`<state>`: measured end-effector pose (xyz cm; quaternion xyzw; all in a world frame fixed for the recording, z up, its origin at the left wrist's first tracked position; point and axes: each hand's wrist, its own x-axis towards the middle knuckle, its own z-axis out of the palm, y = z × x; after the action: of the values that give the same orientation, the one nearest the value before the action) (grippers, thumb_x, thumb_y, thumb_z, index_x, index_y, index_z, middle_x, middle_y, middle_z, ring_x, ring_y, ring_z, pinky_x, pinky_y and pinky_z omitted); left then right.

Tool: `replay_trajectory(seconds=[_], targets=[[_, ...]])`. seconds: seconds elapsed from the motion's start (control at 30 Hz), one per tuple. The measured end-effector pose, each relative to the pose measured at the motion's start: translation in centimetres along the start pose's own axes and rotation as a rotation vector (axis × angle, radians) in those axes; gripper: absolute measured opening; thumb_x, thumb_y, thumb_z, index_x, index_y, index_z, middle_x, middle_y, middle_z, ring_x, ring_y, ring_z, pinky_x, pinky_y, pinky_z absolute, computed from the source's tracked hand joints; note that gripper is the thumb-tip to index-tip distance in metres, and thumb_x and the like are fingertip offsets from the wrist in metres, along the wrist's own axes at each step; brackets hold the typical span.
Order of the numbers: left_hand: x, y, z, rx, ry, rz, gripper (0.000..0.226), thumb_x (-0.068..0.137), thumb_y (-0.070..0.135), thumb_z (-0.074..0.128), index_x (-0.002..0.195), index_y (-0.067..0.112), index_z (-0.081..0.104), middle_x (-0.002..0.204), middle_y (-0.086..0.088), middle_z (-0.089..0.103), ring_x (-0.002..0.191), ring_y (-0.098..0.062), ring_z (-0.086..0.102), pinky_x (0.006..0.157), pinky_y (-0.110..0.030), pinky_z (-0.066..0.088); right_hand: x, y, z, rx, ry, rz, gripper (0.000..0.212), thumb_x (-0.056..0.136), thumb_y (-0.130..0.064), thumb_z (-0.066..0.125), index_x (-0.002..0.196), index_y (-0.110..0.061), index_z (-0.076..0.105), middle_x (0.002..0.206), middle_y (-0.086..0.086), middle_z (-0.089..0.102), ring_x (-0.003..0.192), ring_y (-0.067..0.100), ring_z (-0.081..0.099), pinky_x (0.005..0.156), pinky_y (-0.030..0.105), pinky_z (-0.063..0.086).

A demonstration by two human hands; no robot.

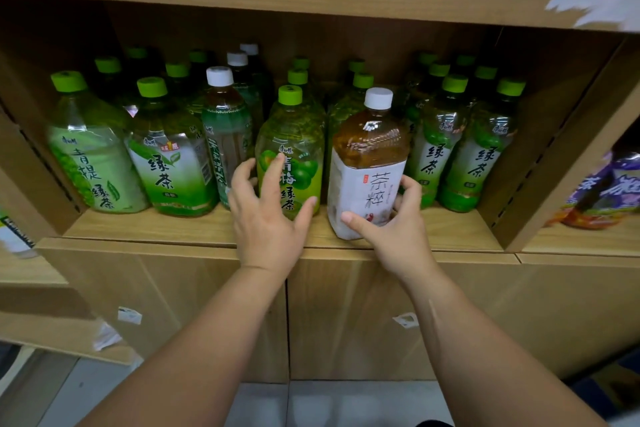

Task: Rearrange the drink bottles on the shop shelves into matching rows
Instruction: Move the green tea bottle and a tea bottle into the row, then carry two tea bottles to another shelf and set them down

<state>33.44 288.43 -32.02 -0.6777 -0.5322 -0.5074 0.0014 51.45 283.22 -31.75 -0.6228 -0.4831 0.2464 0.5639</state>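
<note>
Our left hand (266,215) spreads wide on the green plum tea bottle (291,153) — maybe just touching; our right hand (391,229) pinches the white-label brown tea bottle (369,163) — both near the shelf (194,229) edge.

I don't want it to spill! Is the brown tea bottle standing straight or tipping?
Tipping. The brown tea bottle leans, its white cap off to the right of its base, with the right hand gripping its lower part.

A shop: wooden shelves (242,229) packed with rows of labelled tea bottles (173,163).
</note>
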Motion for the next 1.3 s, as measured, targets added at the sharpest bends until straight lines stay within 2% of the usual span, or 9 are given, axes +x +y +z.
replay_trajectory(seconds=[0.07, 0.17, 0.3, 0.43, 0.63, 0.97, 1.07, 1.2, 1.3], targets=[[-0.5, 0.1, -0.3, -0.080, 0.037, 0.063, 0.059, 0.088, 0.031, 0.075, 0.140, 0.016, 0.052, 0.135, -0.022, 0.048, 0.121, -0.033, 0.049, 0.099, -0.040, 0.045, 0.1, -0.3, -0.6, 0.065, -0.073, 0.024, 0.086, 0.078, -0.022, 0.090, 0.144, -0.027, 0.036, 0.129, -0.010, 0.065, 0.114, -0.006, 0.063, 0.087, 0.014, 0.054], [-1.4, 1.1, -0.4, -0.258, -0.143, 0.043, 0.051, 0.097, 0.034, 0.059, 0.142, 0.009, 0.056, 0.130, -0.015, 0.056, 0.109, -0.027, 0.061, 0.096, -0.045, 0.054, 0.3, -0.7, -1.4, 0.087, -0.134, 0.018, 0.073, 0.089, -0.021, 0.080, 0.150, -0.025, 0.039, 0.132, -0.010, 0.065, 0.116, -0.012, 0.059, 0.081, 0.004, 0.048], [-1.9, 2.8, -0.7, -0.376, -0.379, -0.050, 0.061, 0.099, 0.033, 0.064, 0.154, 0.017, 0.045, 0.142, -0.005, 0.053, 0.116, -0.018, 0.061, 0.100, -0.045, 0.055, -0.2, -0.7, -1.4, 0.108, -0.123, 0.012, 0.069, 0.089, -0.015, 0.079, 0.148, -0.019, 0.044, 0.135, -0.001, 0.067, 0.122, 0.004, 0.063, 0.085, 0.014, 0.054], [-1.6, 3.6, -1.9, -0.532, -0.520, -0.165, 0.078, 0.088, 0.060, 0.061, 0.158, 0.042, 0.030, 0.151, 0.011, 0.051, 0.132, -0.010, 0.056, 0.104, -0.046, 0.054, -1.7, -1.1, -1.8, 0.178, -0.087, -0.009, 0.067, 0.087, -0.001, 0.078, 0.146, -0.013, 0.047, 0.131, 0.002, 0.068, 0.114, 0.000, 0.067, 0.084, 0.018, 0.056], [-0.2, 6.4, -4.5, -0.769, -0.554, -0.217, 0.074, 0.095, 0.022, 0.072, 0.155, 0.041, 0.034, 0.133, 0.024, 0.064, 0.115, 0.003, 0.065, 0.091, -0.031, 0.061, -3.1, -3.2, -2.5, 0.179, -0.117, -0.006, 0.070, 0.084, -0.002, 0.082, 0.145, -0.016, 0.050, 0.133, 0.003, 0.068, 0.124, 0.016, 0.065, 0.098, 0.041, 0.059], [5.3, 13.4, -15.1, -0.901, -0.615, -0.425, 0.070, 0.090, 0.002, 0.075, 0.149, 0.024, 0.045, 0.131, 0.012, 0.068, 0.123, -0.008, 0.064, 0.096, -0.025, 0.055, -6.1, -16.7, -6.6, 0.129, -0.225, 0.137, 0.072, 0.082, -0.004, 0.083, 0.144, -0.025, 0.052, 0.132, -0.010, 0.069, 0.125, 0.009, 0.064, 0.096, 0.032, 0.057], [7.1, 16.5, -18.6, -0.881, -0.608, -0.541, 0.068, 0.089, -0.009, 0.071, 0.147, 0.018, 0.046, 0.125, 0.011, 0.072, 0.112, -0.005, 0.069, 0.084, -0.018, 0.056, -6.8, -21.6, -8.1, 0.111, -0.262, 0.195, 0.070, 0.082, -0.003, 0.083, 0.142, -0.024, 0.054, 0.128, -0.013, 0.071, 0.118, 0.007, 0.067, 0.090, 0.024, 0.056], [9.1, 21.1, -24.2, -0.901, -0.645, -0.655, 0.061, 0.089, -0.008, 0.072, 0.139, 0.021, 0.051, 0.116, 0.005, 0.076, 0.104, -0.013, 0.074, 0.077, -0.022, 0.059, -7.7, -28.3, -11.0, 0.064, -0.334, 0.256, 0.062, 0.079, -0.015, 0.085, 0.133, -0.031, 0.058, 0.121, -0.019, 0.072, 0.110, 0.005, 0.069, 0.088, 0.026, 0.058], [10.8, 23.7, -27.7, -0.875, -0.649, -0.744, 0.062, 0.082, 0.007, 0.079, 0.134, 0.028, 0.055, 0.116, 0.001, 0.077, 0.106, -0.018, 0.074, 0.078, -0.029, 0.061, -8.1, -32.6, -13.6, 0.056, -0.301, 0.319, 0.066, 0.082, -0.016, 0.087, 0.139, -0.024, 0.055, 0.131, -0.007, 0.065, 0.112, 0.000, 0.063, 0.084, 0.013, 0.051]])
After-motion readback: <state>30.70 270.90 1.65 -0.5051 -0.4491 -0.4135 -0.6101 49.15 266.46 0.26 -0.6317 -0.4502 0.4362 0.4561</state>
